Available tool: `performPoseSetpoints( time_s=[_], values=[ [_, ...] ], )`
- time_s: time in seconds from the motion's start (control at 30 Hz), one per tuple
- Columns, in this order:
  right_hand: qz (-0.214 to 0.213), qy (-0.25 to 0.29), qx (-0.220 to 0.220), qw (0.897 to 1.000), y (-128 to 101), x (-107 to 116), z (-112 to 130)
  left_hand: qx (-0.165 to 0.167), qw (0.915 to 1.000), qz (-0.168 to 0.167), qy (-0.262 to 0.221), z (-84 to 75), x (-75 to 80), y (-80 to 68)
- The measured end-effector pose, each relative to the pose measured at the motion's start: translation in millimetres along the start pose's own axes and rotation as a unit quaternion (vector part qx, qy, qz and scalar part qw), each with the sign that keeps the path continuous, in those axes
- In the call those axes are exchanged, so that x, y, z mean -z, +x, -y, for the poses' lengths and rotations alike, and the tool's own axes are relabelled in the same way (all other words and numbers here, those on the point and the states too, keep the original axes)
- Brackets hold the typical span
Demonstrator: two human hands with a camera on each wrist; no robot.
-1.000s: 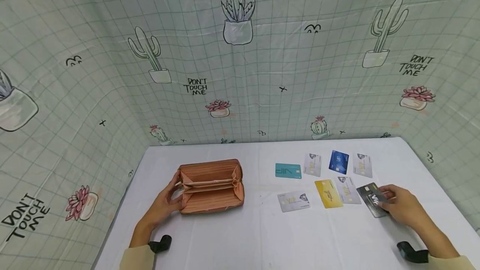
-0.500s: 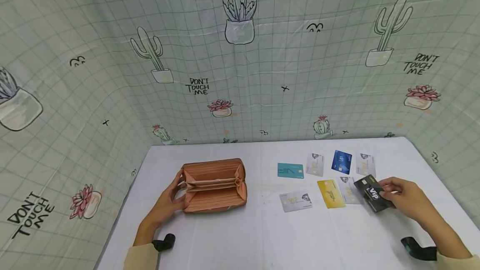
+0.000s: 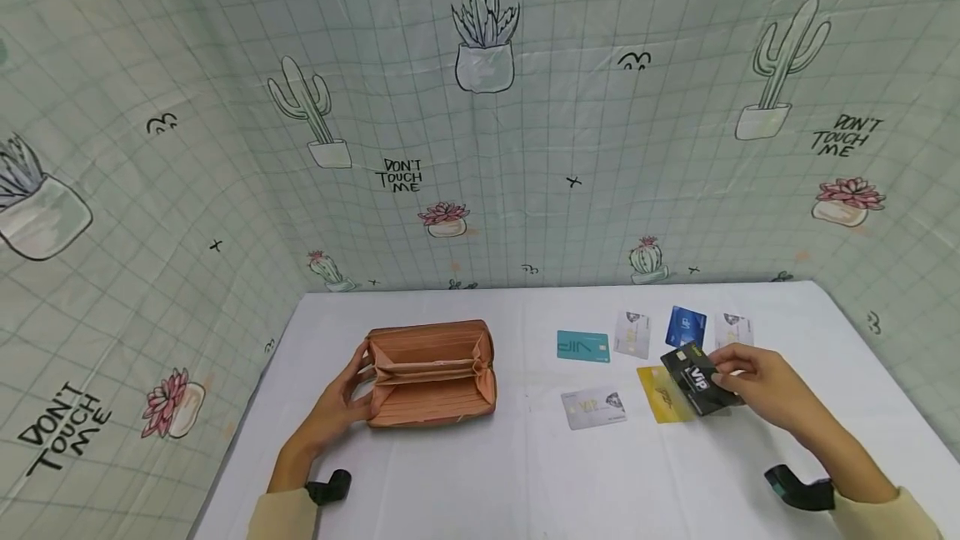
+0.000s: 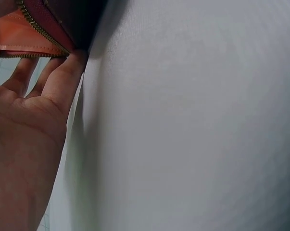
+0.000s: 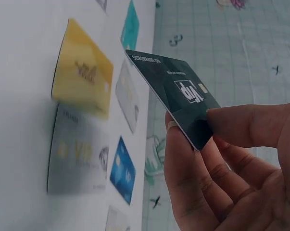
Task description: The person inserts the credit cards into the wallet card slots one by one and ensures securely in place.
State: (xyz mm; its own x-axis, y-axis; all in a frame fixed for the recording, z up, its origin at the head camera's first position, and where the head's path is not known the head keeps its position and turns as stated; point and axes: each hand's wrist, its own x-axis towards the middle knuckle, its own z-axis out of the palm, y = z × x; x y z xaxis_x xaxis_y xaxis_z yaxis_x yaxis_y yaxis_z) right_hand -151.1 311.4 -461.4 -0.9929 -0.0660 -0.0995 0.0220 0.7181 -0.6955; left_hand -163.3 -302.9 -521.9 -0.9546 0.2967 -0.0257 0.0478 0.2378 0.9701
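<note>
My right hand [image 3: 772,386] pinches a black VIP card [image 3: 699,377] between thumb and fingers. It holds the card above the table, where the card overlaps a yellow card [image 3: 658,397] in the head view. The right wrist view shows the black card tilted, and a silver card [image 5: 80,156] lying beside the yellow one. Over on the left, a brown zip-around wallet [image 3: 431,411] sits unzipped with its compartments spread. My left hand [image 3: 330,411] grips the wallet's left end, fingers at the back part and thumb at the front. In the left wrist view, fingertips meet the zipper edge [image 4: 41,30].
Several more cards lie on the white tabletop [image 3: 525,482]: a teal one [image 3: 582,346], a blue one [image 3: 682,323], and silver ones, including one nearer the front [image 3: 594,408]. A cactus-print cloth [image 3: 540,123] rises behind the table.
My right hand has lifted the black card off the table and carried it left, over the yellow and silver cards. The left hand keeps its hold on the wallet.
</note>
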Motion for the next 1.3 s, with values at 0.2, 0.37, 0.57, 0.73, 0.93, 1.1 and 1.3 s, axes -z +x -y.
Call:
performPoseSetpoints(
  time_s=[0.2, 0.37, 0.57, 0.73, 0.93, 1.1, 1.3],
  values=[
    [0.014, 0.024, 0.035, 0.999, 7, -17, 18, 0.000, 1.0000, 0.008, 0.001, 1.0, -1.6, 0.8],
    [0.019, 0.042, 0.064, 0.997, 13, -30, 33, 0.004, 1.0000, 0.004, 0.005, 1.2, -1.6, 1.2],
    [0.032, 0.061, 0.083, 0.994, 22, -44, 47, -0.006, 0.9999, 0.009, 0.013, 0.7, -2.5, 1.8],
    [0.039, 0.088, 0.100, 0.990, 28, -56, 63, -0.003, 0.9996, 0.021, 0.021, -3.2, -7.0, 5.4],
    [0.047, 0.113, 0.108, 0.987, 37, -69, 82, 0.005, 0.9994, 0.027, 0.019, -7.0, -10.3, 8.9],
    [0.054, 0.128, 0.116, 0.984, 48, -79, 94, 0.019, 0.9994, 0.026, 0.014, -8.5, -10.9, 10.3],
    [0.054, 0.145, 0.137, 0.978, 60, -92, 108, 0.029, 0.9990, 0.030, 0.013, -6.5, -12.4, 13.2]
  ],
)
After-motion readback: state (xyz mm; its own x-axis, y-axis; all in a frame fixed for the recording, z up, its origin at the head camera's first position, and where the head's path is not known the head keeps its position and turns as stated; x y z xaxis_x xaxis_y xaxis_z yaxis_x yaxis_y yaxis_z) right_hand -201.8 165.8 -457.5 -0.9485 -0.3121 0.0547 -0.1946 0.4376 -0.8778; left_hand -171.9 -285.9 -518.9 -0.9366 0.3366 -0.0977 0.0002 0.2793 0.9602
